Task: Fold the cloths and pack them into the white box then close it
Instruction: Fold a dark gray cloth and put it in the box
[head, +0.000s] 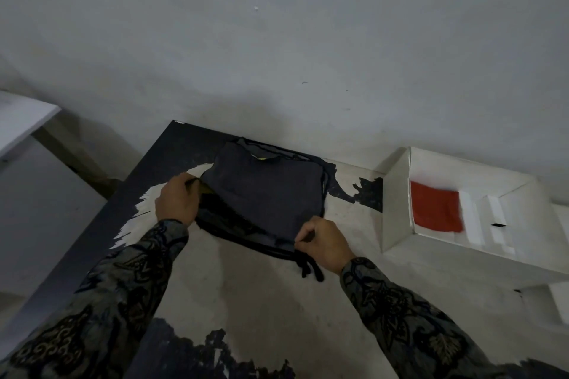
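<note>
Nearest the camera: two forearms in dark patterned sleeves (129, 280) reach in from the bottom edge over the table (261, 301), a worn top with pale bare patches where the dark coating has peeled.

Right hand (323, 244), near-right of the cloth: fingers curled, thumb and fingertips pinching the near-right corner of the dark cloth (264, 191). Black cords (311, 269) hang from that corner, trailing just below the hand onto the table.

Left hand (177, 198), at the cloth's left edge: fingers curled over and clamped on the left corner of the top layer; a sliver of yellowish material shows at the fingertips.

The dark cloth lies on the table centre, between both hands, folded into a rough square with the top layer lifted off thicker dark layers beneath. Its far edge reaches the far side of the table near the wall (277, 40); a small yellow-green tag shows there.

To the right, well apart from the cloth: white box (397, 209), open, standing on the table against the wall. Inside it a folded red cloth (435, 208) lies flat at the left part of the box floor, white strips beside it to the right.

Far left: corner of a white surface (21, 120), off the table.
</note>
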